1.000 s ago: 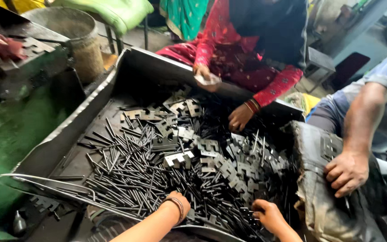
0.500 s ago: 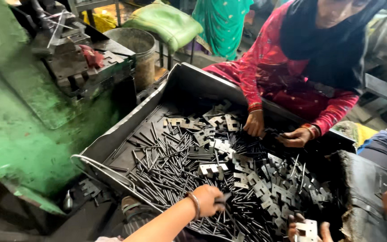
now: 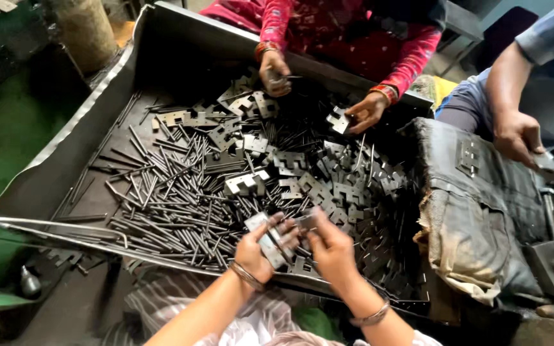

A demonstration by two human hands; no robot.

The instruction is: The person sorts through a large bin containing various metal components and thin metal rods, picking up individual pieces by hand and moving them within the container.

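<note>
The left hand [image 3: 261, 247] has its grip closed around a small flat metal plate [image 3: 265, 238] with notches cut in it. The right hand [image 3: 329, 247] sits just beside that grip, on its right. Its fingers are curled onto another small metal piece [image 3: 305, 222], and the two hands touch in the middle. I cannot tell if a pin is between them.

Both grips hang over the near edge of a big metal tray [image 3: 181, 35]. Just past the grips, farther from the person, lies a heap of thin dark metal pins [image 3: 174, 198]. Past the pins and off to the right of the grips lie many more notched plates [image 3: 302, 173], all jumbled.

Well beyond the grips, at the far side of the tray, a person in a red sleeve [image 3: 411, 61] has two hands in the pile, each holding a plate. Far to the right of the grips, another person's hand [image 3: 514, 134] rests by a dirty sack [image 3: 482, 218]. To the left of the grips stands a green machine [image 3: 1, 134].
</note>
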